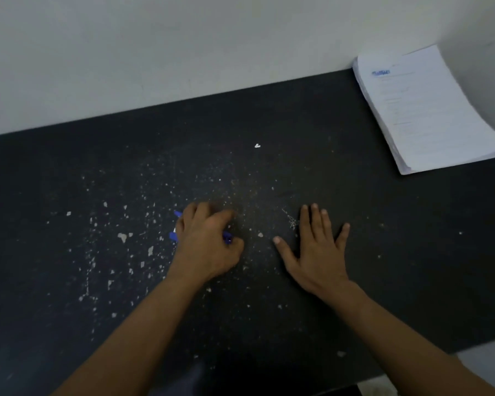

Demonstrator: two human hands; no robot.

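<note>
Head view gives us a dark matt tabletop with the left hand lying knuckles-up near its middle, fingers curled round a small blue plastic object. Only its blue tips show, two past the outer edge of the hand and one by the thumb, so we cannot tell what kind of tool it is. We judge it light and stiff, smooth enough to slip in a loose grip. Being so small, it is best taken across its middle, thumb against fingers, much as the hand has it now. The right hand lies flat on the tabletop just to the right, apart from the left, its fingers straight and spread and holding nothing. Just beside its index finger sits a small tangle of thin silvery wire bits, perhaps staples. We would expect these to be light, sharp-ended and awkward to lift off a flat surface. Pale flecks and chips are scattered over the tabletop, thickest to the left of the left hand, and one brighter white scrap lies farther back towards the pale wall. A thick stack of white printed paper sits in the far right corner, well apart from both hands, and nothing stands between the hands and the wire bits
</note>
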